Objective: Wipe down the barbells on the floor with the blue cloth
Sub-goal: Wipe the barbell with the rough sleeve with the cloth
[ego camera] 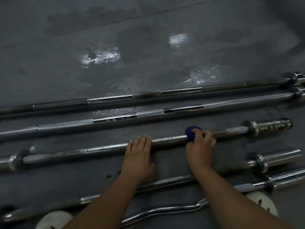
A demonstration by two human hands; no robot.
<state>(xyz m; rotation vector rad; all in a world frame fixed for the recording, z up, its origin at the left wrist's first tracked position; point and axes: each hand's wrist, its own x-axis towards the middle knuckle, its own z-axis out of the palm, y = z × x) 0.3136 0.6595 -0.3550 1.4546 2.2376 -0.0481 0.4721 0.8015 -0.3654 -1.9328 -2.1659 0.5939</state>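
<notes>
I judge it midway: my right hand (200,142) pinches the blue cloth (191,133) on the spotted middle barbell (105,148), left hand (138,154) flat open steadying it, nearer barbells (165,180) seemingly left

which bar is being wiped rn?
The third bar from the top: the right hand presses the blue cloth on it, the left hand steadies it. No hand touches the others.

Several barbells (105,148) lie side by side across the floor (148,47); the curved bar (165,210) lies nearest its lower edge

both forearms reach forward, left hand (138,156) flat with fingers extended, right hand (200,147) curled closed.
</notes>
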